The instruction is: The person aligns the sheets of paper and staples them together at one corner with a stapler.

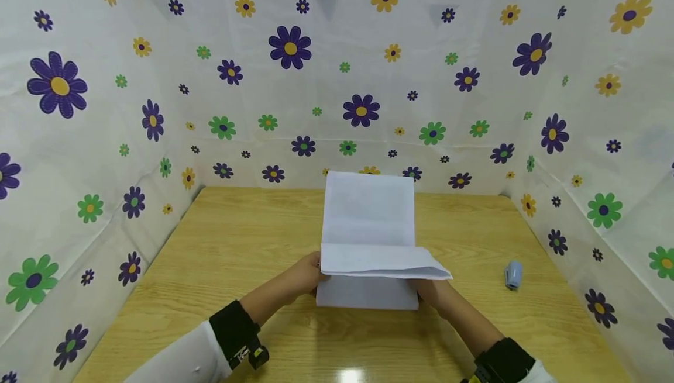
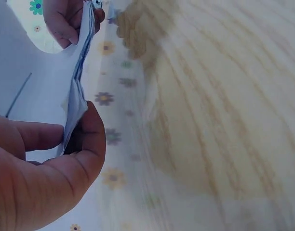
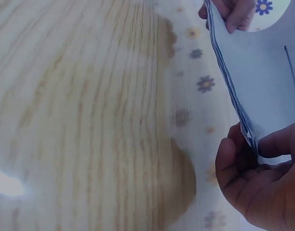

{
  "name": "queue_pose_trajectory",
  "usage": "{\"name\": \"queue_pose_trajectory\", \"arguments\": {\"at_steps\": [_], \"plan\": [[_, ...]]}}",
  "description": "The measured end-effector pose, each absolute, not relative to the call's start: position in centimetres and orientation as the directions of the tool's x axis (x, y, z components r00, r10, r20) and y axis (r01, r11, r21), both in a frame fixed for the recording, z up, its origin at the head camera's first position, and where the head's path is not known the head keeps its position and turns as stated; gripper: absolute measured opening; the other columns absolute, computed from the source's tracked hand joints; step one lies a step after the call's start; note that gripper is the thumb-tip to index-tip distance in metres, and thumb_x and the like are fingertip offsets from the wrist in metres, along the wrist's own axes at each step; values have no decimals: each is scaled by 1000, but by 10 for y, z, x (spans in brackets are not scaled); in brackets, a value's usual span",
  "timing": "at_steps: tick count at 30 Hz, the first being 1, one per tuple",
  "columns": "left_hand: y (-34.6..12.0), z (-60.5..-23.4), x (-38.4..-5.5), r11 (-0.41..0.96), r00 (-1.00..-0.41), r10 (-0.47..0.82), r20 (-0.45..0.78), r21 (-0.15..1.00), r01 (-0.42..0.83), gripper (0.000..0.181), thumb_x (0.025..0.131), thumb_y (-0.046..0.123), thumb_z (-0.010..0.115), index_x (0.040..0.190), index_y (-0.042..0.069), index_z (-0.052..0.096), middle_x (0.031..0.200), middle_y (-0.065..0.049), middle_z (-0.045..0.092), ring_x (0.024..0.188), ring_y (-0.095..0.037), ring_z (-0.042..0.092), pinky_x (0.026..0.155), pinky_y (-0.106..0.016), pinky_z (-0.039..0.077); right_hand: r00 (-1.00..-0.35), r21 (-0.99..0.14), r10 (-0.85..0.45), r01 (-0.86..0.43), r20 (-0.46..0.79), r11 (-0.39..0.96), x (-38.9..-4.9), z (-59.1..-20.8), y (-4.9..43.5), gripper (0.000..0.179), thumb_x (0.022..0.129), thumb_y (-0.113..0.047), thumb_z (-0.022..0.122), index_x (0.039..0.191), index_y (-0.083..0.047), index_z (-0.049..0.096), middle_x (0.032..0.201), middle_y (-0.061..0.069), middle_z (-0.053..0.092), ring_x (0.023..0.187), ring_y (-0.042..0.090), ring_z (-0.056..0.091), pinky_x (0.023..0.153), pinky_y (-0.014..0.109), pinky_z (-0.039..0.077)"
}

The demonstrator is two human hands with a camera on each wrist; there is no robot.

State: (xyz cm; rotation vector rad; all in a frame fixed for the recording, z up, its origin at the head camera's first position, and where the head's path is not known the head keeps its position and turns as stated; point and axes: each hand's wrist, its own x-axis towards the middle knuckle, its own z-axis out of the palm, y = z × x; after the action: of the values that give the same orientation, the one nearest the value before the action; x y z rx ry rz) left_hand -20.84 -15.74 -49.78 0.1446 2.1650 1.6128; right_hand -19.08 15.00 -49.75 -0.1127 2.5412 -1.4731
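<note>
A stack of white paper sheets (image 1: 368, 210) is held up over the middle of the table, its upper part raised and a fold or flap (image 1: 379, 260) bulging toward me across it. My left hand (image 1: 307, 273) grips the stack's left edge; in the left wrist view its thumb and curled fingers (image 2: 94, 139) pinch several layers. At the right edge, partly hidden by the flap, my right hand (image 1: 434, 292) holds on likewise. The right wrist view shows its thumb and fingers (image 3: 229, 156) pinching the layered edge. Whether the sheets are joined I cannot tell.
A small light-blue stapler (image 1: 513, 275) lies on the wooden table (image 1: 237, 225), to the right of the right hand. White cloth with printed flowers (image 1: 289, 108) walls the table at the back and both sides.
</note>
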Motion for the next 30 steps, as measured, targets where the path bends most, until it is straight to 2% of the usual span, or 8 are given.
{"name": "queue_pose_trajectory", "arguments": {"at_steps": [3,6,11,17,22,30], "plan": [[-159,-503,-209,299,-875,368,-314,931,-208,56,99,-1,50,152,-7,35,139,-28,56,117,-42,64,83,-50,60,-974,-876,-165,59,-155,478,-192,-498,150,43,98,-7,50,137,10,55,134,26,60,117,34,61,95,49,53],[-160,-506,-208,292,-865,378,-331,929,-228,58,97,-2,50,152,-11,33,135,-27,59,114,-38,66,85,-46,59,-961,-874,-136,155,-242,460,-190,-498,150,45,95,-5,52,135,17,54,128,29,64,109,32,66,90,46,57],[-160,-505,-205,318,-867,365,-340,921,-227,53,97,-2,51,147,-14,38,124,-21,64,107,-32,68,85,-43,59,-946,-853,-102,226,-307,471,-189,-498,151,41,95,-7,51,130,13,59,118,19,69,95,23,67,78,38,58],[-156,-503,-201,299,-851,370,-373,915,-271,49,98,-3,51,144,-14,41,124,-21,65,111,-32,66,87,-44,59,-945,-841,-102,225,-312,492,-188,-498,152,40,96,-5,52,131,12,60,122,19,69,99,22,66,83,38,57],[-152,-505,-194,256,-827,367,-426,901,-350,45,100,-3,50,143,-15,39,122,-22,62,105,-28,66,82,-43,59,-939,-831,-88,247,-332,498,-188,-498,155,41,97,-6,52,133,14,58,121,19,70,99,21,67,83,37,57],[-149,-504,-187,284,-804,402,-438,894,-346,35,103,5,52,135,-10,47,102,-22,67,80,-28,67,61,-38,60,-928,-834,-90,277,-360,478,-187,-496,162,39,99,-8,52,131,14,58,109,15,71,89,20,67,74,32,57]]}}
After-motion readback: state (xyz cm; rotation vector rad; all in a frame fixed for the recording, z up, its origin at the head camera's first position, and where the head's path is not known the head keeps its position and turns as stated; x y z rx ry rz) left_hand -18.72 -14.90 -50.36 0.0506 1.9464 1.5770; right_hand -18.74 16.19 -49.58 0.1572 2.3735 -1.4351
